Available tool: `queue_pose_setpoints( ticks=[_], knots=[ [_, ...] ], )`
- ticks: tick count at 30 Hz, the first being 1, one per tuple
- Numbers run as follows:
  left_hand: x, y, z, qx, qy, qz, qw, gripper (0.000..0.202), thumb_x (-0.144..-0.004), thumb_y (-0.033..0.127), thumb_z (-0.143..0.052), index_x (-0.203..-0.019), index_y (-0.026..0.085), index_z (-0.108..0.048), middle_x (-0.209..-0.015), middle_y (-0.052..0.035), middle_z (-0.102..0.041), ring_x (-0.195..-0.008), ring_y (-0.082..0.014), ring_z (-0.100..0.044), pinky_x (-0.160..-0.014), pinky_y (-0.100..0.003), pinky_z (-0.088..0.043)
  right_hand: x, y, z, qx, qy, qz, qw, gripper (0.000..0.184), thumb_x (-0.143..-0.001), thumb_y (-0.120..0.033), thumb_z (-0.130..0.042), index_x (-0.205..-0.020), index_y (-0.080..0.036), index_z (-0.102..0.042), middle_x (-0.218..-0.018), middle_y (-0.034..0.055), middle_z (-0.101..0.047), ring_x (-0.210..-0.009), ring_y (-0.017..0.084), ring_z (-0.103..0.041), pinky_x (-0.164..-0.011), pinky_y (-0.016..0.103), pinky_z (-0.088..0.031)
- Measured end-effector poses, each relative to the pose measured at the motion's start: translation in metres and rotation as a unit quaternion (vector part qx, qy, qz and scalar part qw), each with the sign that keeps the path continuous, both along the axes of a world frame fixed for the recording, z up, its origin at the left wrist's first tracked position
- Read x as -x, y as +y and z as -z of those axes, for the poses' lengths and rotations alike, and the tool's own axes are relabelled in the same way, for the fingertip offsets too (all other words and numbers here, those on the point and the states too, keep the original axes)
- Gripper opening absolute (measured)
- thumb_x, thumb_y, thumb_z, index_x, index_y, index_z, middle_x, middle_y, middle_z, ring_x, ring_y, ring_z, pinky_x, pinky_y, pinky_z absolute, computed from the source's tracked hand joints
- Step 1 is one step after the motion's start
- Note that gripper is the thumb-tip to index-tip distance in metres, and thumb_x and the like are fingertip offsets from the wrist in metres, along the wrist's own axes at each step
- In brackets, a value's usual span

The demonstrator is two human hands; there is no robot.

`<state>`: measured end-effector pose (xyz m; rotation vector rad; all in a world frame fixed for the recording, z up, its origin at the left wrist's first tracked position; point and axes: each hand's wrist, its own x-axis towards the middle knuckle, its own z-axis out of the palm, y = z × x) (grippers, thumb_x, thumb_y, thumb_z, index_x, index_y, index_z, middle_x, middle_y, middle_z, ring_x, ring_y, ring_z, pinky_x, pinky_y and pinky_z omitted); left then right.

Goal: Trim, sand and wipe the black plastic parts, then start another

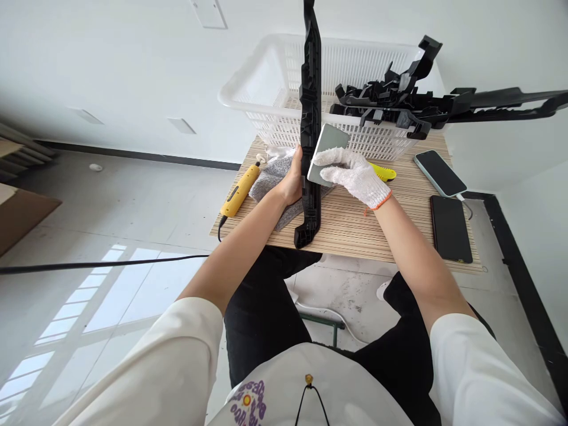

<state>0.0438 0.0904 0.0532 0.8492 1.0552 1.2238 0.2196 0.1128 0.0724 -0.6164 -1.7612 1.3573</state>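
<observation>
A long black plastic part [310, 89] stands upright on the wooden table [355, 228], its foot near the front edge. My bare left hand [291, 180] is wrapped round its lower section from the left. My right hand [352, 171], in a white knit glove, presses a grey flat block [327, 145] against the part's right side, fingers curled on it.
A white slatted basket [266, 83] stands at the back, with several black plastic parts [421, 103] piled across its right rim. A yellow power tool [239, 190] and a grey cloth [275, 174] lie left. Two phones [448, 228] lie right. A yellow item [385, 172] sits behind my right hand.
</observation>
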Motion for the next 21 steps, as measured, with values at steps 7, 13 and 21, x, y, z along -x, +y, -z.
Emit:
queue_pose_setpoints(
  ticks=[7,13,21],
  knots=[
    [-0.0009,-0.0024,-0.0048,0.006,-0.008,0.012,1.000,0.071,-0.110,0.061,-0.022,-0.111,0.013,-0.074,-0.087,-0.0096,-0.072,-0.108,-0.0259,-0.072,-0.095,-0.036,-0.056,-0.0004,0.0002,0.0005,0.015,-0.004,0.003,1.000,0.027,-0.082,-0.032,-0.081,-0.107,-0.022,-0.080,-0.120,-0.0002,-0.079,-0.115,0.017,-0.070,-0.107,0.030,-0.057],
    [-0.0006,-0.0013,-0.0063,-0.002,-0.013,0.027,1.000,0.071,-0.110,0.058,-0.019,-0.101,0.013,-0.074,-0.080,-0.0093,-0.070,-0.105,-0.0261,-0.073,-0.092,-0.037,-0.056,-0.0005,-0.0006,0.0005,0.038,0.007,0.014,0.999,0.027,-0.080,-0.030,-0.084,-0.104,-0.020,-0.080,-0.118,0.0001,-0.079,-0.112,0.017,-0.070,-0.105,0.032,-0.057],
    [-0.0014,0.0031,-0.0061,0.005,-0.061,0.025,0.998,0.044,-0.103,0.050,-0.036,-0.091,0.021,-0.067,-0.069,-0.0052,-0.067,-0.094,-0.0271,-0.072,-0.081,-0.035,-0.058,0.0005,-0.0040,-0.0025,0.051,-0.009,-0.006,0.999,0.025,-0.080,-0.029,-0.081,-0.104,-0.022,-0.081,-0.111,-0.0004,-0.080,-0.099,0.016,-0.070,-0.091,0.030,-0.059]
  ],
)
